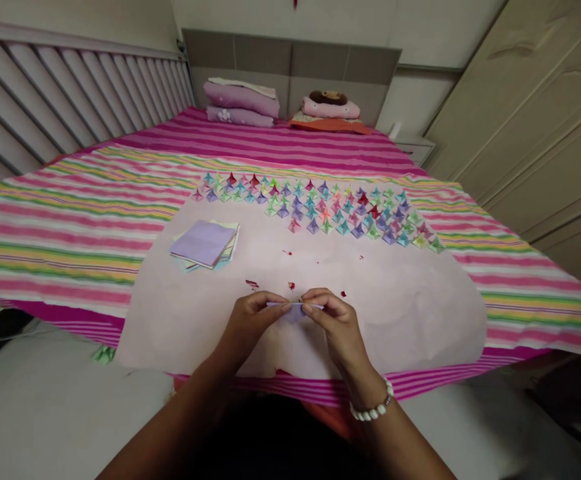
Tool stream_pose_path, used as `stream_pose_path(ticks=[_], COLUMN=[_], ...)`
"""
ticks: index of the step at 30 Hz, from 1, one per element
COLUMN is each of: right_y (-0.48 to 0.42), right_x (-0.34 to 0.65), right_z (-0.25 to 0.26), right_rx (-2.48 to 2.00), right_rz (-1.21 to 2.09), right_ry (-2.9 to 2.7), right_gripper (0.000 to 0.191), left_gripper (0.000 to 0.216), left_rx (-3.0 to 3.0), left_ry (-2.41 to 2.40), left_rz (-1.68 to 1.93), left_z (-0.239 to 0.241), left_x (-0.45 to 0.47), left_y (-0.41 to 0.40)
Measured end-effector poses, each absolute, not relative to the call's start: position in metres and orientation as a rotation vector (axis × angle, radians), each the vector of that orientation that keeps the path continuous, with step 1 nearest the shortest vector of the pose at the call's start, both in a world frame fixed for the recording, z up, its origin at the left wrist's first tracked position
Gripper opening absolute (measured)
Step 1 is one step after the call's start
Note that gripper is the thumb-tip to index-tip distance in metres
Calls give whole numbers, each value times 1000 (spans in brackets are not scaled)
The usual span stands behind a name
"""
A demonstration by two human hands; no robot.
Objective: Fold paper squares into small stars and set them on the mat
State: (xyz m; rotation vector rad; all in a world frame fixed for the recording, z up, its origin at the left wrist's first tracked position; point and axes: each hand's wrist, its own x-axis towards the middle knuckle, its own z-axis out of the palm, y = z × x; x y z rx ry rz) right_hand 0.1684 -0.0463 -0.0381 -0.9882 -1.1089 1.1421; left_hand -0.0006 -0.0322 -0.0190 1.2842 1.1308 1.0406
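My left hand (254, 321) and my right hand (331, 321) meet over a pale sheet, each pinching one end of a small folded lilac paper (294, 309). The fingers of both hands are pressed together on the paper's top edge. A bead bracelet (373, 408) circles my right wrist. A stack of square coloured papers (205, 244), lilac on top, lies to the upper left of my hands. Beyond them, several small folded paper shapes (320, 207) in many colours stand in rows.
The pale sheet (410, 300) covers part of a striped pink bedspread (70, 220). Tiny red scraps (251, 284) dot the sheet. Pillows (243, 103) lie by the headboard, a slatted rail (70, 93) runs on the left, a wardrobe (535, 113) stands on the right.
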Motion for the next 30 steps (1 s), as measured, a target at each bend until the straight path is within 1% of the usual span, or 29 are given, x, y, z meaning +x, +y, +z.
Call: stream_pose_path(ticks=[3, 6, 8, 11, 14, 16, 19, 23, 27, 30], right_y=[-46, -47, -48, -49, -49, -49, -48, -49, -51, -51], right_x=[171, 173, 172, 169, 165, 163, 161, 160, 160, 160], right_z=[-36, -29, -23, -18, -21, -25, -29, -26, -23, -23], right_rx=[-1014, -1058, -1086, -1110, -1114, -1104, -1085, -1073, -1000, -970], right_rz=[1161, 1123, 1096, 1074, 1117, 1183, 1247, 1261, 1392, 1446], right_ry=[-1167, -1292, -1354, -1371, -1283, -1164, -977, -882, -832, -823], right_gripper=[5, 7, 5, 8, 9, 8, 8, 9, 16, 14], left_gripper=[14, 12, 11, 14, 18, 18, 28, 20, 21, 22], left_rx=[1228, 1324, 1382, 1371, 1242, 1124, 1035, 934, 822, 761], left_ry=[1147, 1144, 1148, 1173, 1187, 1108, 922, 961, 898, 840], left_rz=[1018, 966, 936, 951, 1040, 1092, 1033, 1005, 978, 969], left_z=[-17, -12, -9, -9, -14, -18, -25, -34, -36, -35], left_x=[-3, -4, -3, -3, -1, 2, 9, 15, 14, 12], left_y=[-32, -33, -33, -32, -32, -33, -37, -40, -38, -36])
